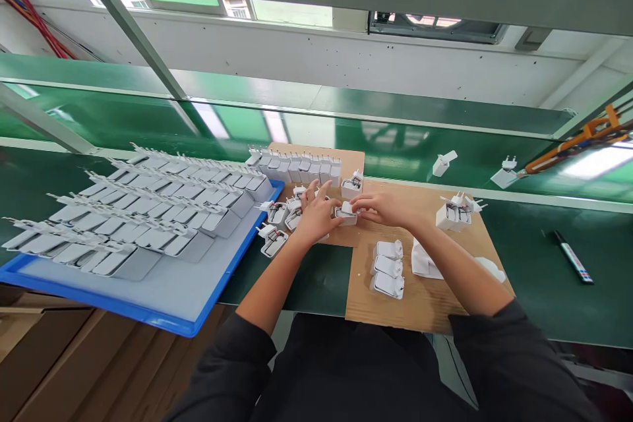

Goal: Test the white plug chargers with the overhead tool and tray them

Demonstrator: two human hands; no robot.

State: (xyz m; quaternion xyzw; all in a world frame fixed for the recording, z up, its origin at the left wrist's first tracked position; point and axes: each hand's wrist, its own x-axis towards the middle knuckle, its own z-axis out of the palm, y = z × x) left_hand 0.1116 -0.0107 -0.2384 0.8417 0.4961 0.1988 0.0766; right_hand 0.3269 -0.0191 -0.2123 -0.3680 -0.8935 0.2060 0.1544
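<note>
A white plug-in power adapter [345, 213] lies on the cardboard between my two hands, its inside partly showing. My left hand [316, 212] grips its left side with thumb and fingers. From the right, the fingertips of my right hand [380, 208] pinch its upper right part; the exact contact is partly hidden. Just behind stands another adapter [352, 184] with its pins up. Beside and under my left hand are several adapters with open casings, one of them an open adapter [273, 241] at the front left. A row of adapters [301, 168] stands farther back.
At left, a blue-rimmed tray [198, 324] bears several rows of adapters. Three adapters [388, 269] and white pieces [425, 260] lie near my right forearm. A cluster of adapters [455, 212], a marker [572, 257] and an orange hanging tool [583, 138] are at right.
</note>
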